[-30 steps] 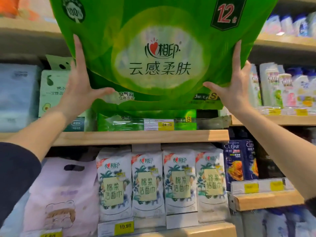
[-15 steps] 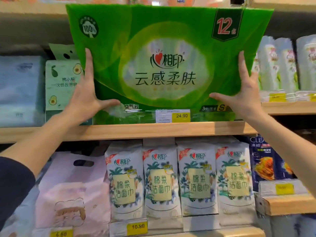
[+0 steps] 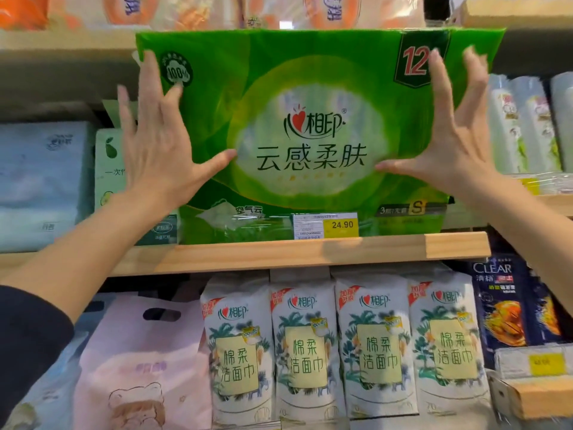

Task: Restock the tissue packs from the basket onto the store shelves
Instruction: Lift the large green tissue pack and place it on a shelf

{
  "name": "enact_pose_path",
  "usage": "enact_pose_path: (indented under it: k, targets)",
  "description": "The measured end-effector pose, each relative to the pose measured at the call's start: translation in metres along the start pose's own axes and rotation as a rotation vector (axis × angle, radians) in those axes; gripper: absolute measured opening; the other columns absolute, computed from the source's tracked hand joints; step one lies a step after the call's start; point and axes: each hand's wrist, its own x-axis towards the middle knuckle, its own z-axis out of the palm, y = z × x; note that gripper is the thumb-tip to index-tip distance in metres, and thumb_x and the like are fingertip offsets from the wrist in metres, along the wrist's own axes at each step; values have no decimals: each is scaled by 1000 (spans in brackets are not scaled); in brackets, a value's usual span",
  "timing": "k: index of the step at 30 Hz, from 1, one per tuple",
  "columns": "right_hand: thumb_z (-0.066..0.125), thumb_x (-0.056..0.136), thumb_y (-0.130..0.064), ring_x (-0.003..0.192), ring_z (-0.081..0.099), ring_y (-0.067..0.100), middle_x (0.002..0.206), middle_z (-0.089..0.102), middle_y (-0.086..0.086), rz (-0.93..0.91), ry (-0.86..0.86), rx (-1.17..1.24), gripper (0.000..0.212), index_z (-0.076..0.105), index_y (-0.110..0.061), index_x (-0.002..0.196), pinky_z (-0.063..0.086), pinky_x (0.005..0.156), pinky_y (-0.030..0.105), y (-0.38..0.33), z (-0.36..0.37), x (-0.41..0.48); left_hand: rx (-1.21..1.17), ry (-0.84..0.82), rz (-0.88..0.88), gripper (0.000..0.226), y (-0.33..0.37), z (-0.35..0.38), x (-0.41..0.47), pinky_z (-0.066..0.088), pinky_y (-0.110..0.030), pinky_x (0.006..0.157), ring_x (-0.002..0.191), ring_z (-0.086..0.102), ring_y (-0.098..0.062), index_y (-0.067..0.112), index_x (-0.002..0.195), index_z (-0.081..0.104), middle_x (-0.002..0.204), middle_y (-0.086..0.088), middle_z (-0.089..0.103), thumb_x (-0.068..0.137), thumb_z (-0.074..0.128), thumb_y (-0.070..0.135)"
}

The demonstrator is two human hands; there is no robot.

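Bracketing the green tissue pack point(image 3: 310, 135) on the shelf point(image 3: 297, 252), left hand point(image 3: 158, 147) and right hand point(image 3: 449, 141), each grip splayed wide, released.

Big green tissue pack point(image 3: 310, 135) stands upright on wooden shelf point(image 3: 297, 254), filling the middle of frame, yellow 24.90 price tag point(image 3: 325, 225) at its 6 o'clock edge. Left hand point(image 3: 161, 144) at pack's 9 o'clock, fingers spread, thumb on the front face. Right hand point(image 3: 452, 141) at 3 o'clock, fingers spread, thumb on the front; fingertips blurred, contact unclear. Four white facial towel packs point(image 3: 341, 349) in a row on the shelf below, at 6 o'clock. Pink bear bag point(image 3: 139, 367) at 7 o'clock. Dark shampoo bottles point(image 3: 502, 299) at 4 o'clock.
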Motion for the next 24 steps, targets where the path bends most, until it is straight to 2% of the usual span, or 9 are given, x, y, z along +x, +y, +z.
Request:
enact_pose_path:
  k: [3,6,9,17,21,24]
  targets:
    - [60,35,-76,138,-14,50,154,-13,25,-13,-114,-141,137,-7,-33,147,-7,106,65,-7,-11,15,73,-66,131,106,6,-8,25,-5,-50,113,143,-3,-41,20,149,1,155,-24,-1,67,44,72]
    - [59,34,-75,136,-20,50,154,-20,20,-35,-185,-150,136,-12,-39,144,-6,102,71,-9,-11,22,88,-113,127,100,15,-3,38,-4,-64,108,140,-6,-49,37,147,-3,154,-27,-5,64,29,84]
    - [60,34,-74,136,-22,49,154,-21,17,-29,-220,-135,136,-13,-40,144,-6,101,70,-5,-9,23,99,-104,103,107,14,9,38,-3,-68,107,139,-5,-50,38,146,-4,154,-28,-4,59,25,94]
    - [64,34,-72,137,-21,47,155,-20,15,-35,-264,-125,137,-7,-37,146,-3,102,71,-4,-7,29,56,-136,122,108,9,17,45,-5,-67,106,140,-8,-47,40,145,-7,155,-25,-8,58,29,92]
    - [65,35,-69,139,-22,40,155,-23,5,-25,-382,-114,132,-6,-44,144,3,105,72,0,6,41,17,-286,77,106,5,32,52,-6,-64,108,142,-16,-38,45,142,-13,155,-16,-19,54,22,93]
    - [64,37,-70,141,-18,36,156,-20,0,2,-487,-17,126,-1,-49,143,6,107,70,11,29,42,28,-388,44,101,1,64,38,-3,-65,110,142,-18,-34,50,140,-15,155,-11,-23,54,16,93]
